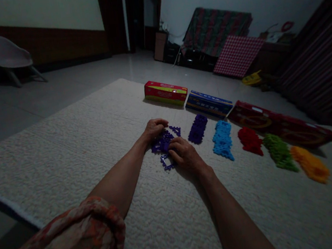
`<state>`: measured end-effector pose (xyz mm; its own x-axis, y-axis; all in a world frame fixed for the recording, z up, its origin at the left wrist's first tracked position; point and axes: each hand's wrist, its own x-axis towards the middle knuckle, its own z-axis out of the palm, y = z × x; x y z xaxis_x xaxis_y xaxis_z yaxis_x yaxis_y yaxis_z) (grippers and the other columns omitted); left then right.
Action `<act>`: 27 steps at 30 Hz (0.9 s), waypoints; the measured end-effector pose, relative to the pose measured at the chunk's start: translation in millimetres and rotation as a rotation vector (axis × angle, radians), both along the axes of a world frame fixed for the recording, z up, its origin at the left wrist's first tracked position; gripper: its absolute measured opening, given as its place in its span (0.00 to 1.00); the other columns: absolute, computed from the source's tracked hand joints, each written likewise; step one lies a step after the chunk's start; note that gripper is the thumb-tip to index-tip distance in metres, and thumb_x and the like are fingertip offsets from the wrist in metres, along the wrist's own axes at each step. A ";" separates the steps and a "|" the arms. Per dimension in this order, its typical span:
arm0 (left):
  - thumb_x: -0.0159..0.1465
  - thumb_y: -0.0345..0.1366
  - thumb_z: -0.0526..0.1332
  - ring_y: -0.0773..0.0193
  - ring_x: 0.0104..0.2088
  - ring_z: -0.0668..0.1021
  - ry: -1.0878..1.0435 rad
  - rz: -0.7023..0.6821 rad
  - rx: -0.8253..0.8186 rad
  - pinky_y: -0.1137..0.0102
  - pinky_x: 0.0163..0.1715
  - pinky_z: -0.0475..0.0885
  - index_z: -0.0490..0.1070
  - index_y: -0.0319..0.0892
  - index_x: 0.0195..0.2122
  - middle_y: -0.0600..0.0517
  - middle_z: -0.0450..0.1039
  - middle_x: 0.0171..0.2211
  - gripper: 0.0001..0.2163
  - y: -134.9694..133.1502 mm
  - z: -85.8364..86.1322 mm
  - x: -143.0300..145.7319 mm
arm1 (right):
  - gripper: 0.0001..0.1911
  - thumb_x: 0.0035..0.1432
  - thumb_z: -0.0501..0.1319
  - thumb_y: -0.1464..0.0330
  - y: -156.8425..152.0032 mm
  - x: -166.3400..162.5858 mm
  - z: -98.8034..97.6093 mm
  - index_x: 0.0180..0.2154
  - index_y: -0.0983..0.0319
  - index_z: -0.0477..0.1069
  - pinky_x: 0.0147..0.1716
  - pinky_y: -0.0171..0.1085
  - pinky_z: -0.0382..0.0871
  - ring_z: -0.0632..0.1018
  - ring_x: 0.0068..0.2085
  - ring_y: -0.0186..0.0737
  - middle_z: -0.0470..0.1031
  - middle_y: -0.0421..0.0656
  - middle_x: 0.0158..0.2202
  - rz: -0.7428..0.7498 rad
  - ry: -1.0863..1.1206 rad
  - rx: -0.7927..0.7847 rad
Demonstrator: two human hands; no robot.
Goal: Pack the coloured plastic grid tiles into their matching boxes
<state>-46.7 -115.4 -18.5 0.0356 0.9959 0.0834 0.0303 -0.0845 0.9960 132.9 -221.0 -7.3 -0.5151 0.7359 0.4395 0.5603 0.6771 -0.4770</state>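
Just ahead of me, a small pile of purple plastic building pieces point(159, 146) with notched edges lies on the cream quilted mat point(96, 145). My left hand point(154, 129) rests at the pile's far left side, fingers bent down onto the pieces. My right hand point(184, 153) is curled over the near right side, its fingers closed on a piece they partly cover. A square purple frame point(167, 162) lies beside the right fingertips. Beyond the pile is a loose purple triangular piece point(175, 130). Dim light and the hands hide exactly what is gripped.
Stacked pieces run rightward in groups: dark purple point(198, 129), light blue point(222, 140), red point(250, 141), green point(279, 152) and yellow-orange point(310, 163). Behind them stand a red-and-yellow box point(166, 93), a blue box point(208, 103) and a dark red package point(277, 123). A chair point(6, 53) stands far left.
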 end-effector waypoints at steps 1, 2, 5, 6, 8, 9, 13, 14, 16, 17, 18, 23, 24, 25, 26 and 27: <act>0.47 0.26 0.58 0.59 0.37 0.81 0.002 -0.002 0.000 0.64 0.45 0.76 0.81 0.40 0.35 0.49 0.82 0.33 0.16 0.0 0.2 -0.2 | 0.08 0.66 0.56 0.68 0.7 -0.1 0.0 0.40 0.59 0.74 0.52 0.45 0.70 0.75 0.48 0.44 0.74 0.48 0.45 -0.020 0.007 0.008; 0.47 0.26 0.58 0.59 0.37 0.81 0.003 -0.006 0.002 0.64 0.45 0.76 0.81 0.40 0.35 0.49 0.82 0.33 0.16 0.1 0.3 -0.5 | 0.09 0.67 0.54 0.67 1.5 -0.2 0.0 0.40 0.59 0.73 0.51 0.44 0.70 0.75 0.47 0.44 0.75 0.48 0.43 -0.052 0.020 0.014; 0.47 0.26 0.59 0.59 0.37 0.81 0.008 -0.014 0.011 0.63 0.46 0.76 0.81 0.40 0.35 0.48 0.82 0.33 0.16 0.0 -0.1 -1.3 | 0.10 0.66 0.53 0.66 4.4 0.6 0.7 0.39 0.59 0.72 0.46 0.41 0.71 0.76 0.43 0.44 0.76 0.47 0.39 -0.188 0.092 0.004; 0.47 0.26 0.59 0.59 0.37 0.81 0.010 -0.014 0.013 0.63 0.45 0.76 0.81 0.40 0.35 0.48 0.82 0.34 0.16 0.0 -0.3 -1.3 | 0.11 0.66 0.53 0.65 5.3 1.7 1.4 0.39 0.60 0.73 0.45 0.41 0.71 0.77 0.42 0.44 0.76 0.47 0.38 -0.243 0.129 -0.015; 0.48 0.27 0.59 0.60 0.36 0.81 0.012 -0.010 0.014 0.63 0.45 0.76 0.81 0.40 0.35 0.48 0.82 0.34 0.16 -0.1 -0.4 -1.2 | 0.14 0.67 0.52 0.63 6.8 6.1 3.8 0.38 0.60 0.74 0.42 0.40 0.71 0.77 0.38 0.43 0.77 0.46 0.35 -0.343 0.189 -0.087; 0.48 0.27 0.59 0.60 0.36 0.81 0.015 -0.007 0.014 0.63 0.44 0.76 0.81 0.40 0.35 0.48 0.82 0.34 0.16 0.0 -0.3 -1.0 | 0.15 0.67 0.52 0.62 7.5 9.6 5.5 0.38 0.61 0.74 0.40 0.39 0.71 0.78 0.36 0.43 0.77 0.45 0.32 -0.381 0.204 -0.137; 0.48 0.26 0.59 0.60 0.36 0.81 0.035 -0.008 0.019 0.64 0.44 0.75 0.81 0.41 0.34 0.48 0.82 0.33 0.15 0.9 0.6 -0.7 | 0.15 0.64 0.54 0.63 9.3 28.3 13.0 0.39 0.62 0.78 0.39 0.39 0.71 0.79 0.36 0.43 0.80 0.45 0.33 -0.423 0.183 -0.253; 0.48 0.25 0.59 0.60 0.36 0.80 0.037 -0.007 0.021 0.64 0.44 0.75 0.81 0.41 0.34 0.48 0.82 0.33 0.15 1.2 0.7 -0.8 | 0.15 0.64 0.54 0.64 9.3 32.7 14.2 0.40 0.62 0.78 0.40 0.39 0.71 0.80 0.37 0.43 0.81 0.45 0.35 -0.425 0.166 -0.253; 0.48 0.25 0.59 0.61 0.35 0.80 0.036 -0.003 0.018 0.64 0.44 0.75 0.81 0.41 0.34 0.48 0.82 0.33 0.15 1.7 0.2 -1.1 | 0.14 0.63 0.54 0.66 8.7 39.1 15.3 0.40 0.61 0.79 0.41 0.39 0.71 0.80 0.38 0.43 0.82 0.45 0.37 -0.437 0.108 -0.245; 0.48 0.25 0.59 0.61 0.34 0.80 0.033 -0.003 0.014 0.64 0.43 0.75 0.81 0.41 0.34 0.48 0.82 0.34 0.15 2.0 -0.4 -1.3 | 0.14 0.64 0.54 0.67 8.0 41.0 15.5 0.39 0.60 0.79 0.41 0.39 0.71 0.80 0.38 0.43 0.82 0.44 0.36 -0.438 0.061 -0.248; 0.48 0.25 0.59 0.62 0.34 0.80 0.031 -0.005 0.009 0.64 0.43 0.75 0.81 0.41 0.34 0.48 0.82 0.34 0.15 2.3 -1.0 -1.5 | 0.14 0.64 0.54 0.67 7.1 42.2 15.7 0.38 0.60 0.79 0.40 0.39 0.71 0.80 0.37 0.43 0.82 0.44 0.36 -0.433 0.006 -0.249; 0.48 0.26 0.59 0.62 0.34 0.80 0.009 -0.009 0.004 0.66 0.42 0.75 0.81 0.40 0.34 0.49 0.82 0.34 0.15 3.2 -3.2 -1.1 | 0.10 0.61 0.62 0.64 0.6 44.3 19.5 0.42 0.59 0.78 0.41 0.40 0.70 0.79 0.40 0.45 0.79 0.47 0.40 -0.380 -0.212 -0.162; 0.48 0.26 0.59 0.62 0.34 0.80 0.009 -0.007 0.002 0.66 0.41 0.75 0.81 0.41 0.34 0.49 0.82 0.33 0.15 2.9 -2.8 -0.7 | 0.13 0.58 0.65 0.64 -1.3 44.5 20.1 0.45 0.59 0.78 0.41 0.40 0.70 0.78 0.42 0.45 0.78 0.47 0.42 -0.361 -0.226 -0.149; 0.48 0.26 0.59 0.62 0.34 0.80 0.010 -0.001 0.000 0.67 0.41 0.75 0.81 0.41 0.34 0.49 0.82 0.33 0.14 2.4 -2.1 -0.4 | 0.16 0.54 0.67 0.65 -3.4 44.4 20.1 0.47 0.58 0.77 0.42 0.40 0.70 0.78 0.43 0.45 0.77 0.47 0.43 -0.339 -0.240 -0.146; 0.48 0.26 0.59 0.62 0.34 0.80 0.012 0.003 -0.002 0.67 0.41 0.75 0.81 0.41 0.33 0.49 0.82 0.33 0.14 1.6 -1.1 -0.1 | 0.19 0.52 0.68 0.67 -5.7 44.0 19.5 0.48 0.57 0.76 0.43 0.40 0.70 0.78 0.43 0.45 0.76 0.46 0.44 -0.317 -0.253 -0.146; 0.48 0.26 0.59 0.62 0.34 0.80 0.014 0.007 -0.001 0.67 0.41 0.75 0.81 0.41 0.33 0.49 0.82 0.32 0.14 0.6 0.0 0.1 | 0.20 0.50 0.68 0.69 -8.2 43.3 18.2 0.48 0.56 0.76 0.43 0.39 0.70 0.77 0.43 0.45 0.76 0.45 0.43 -0.302 -0.267 -0.146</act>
<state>-46.6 -114.8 -18.5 0.0296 0.9962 0.0816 0.0447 -0.0829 0.9956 176.3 -229.2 10.9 -0.3483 0.9158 0.2002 0.8399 0.3997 -0.3672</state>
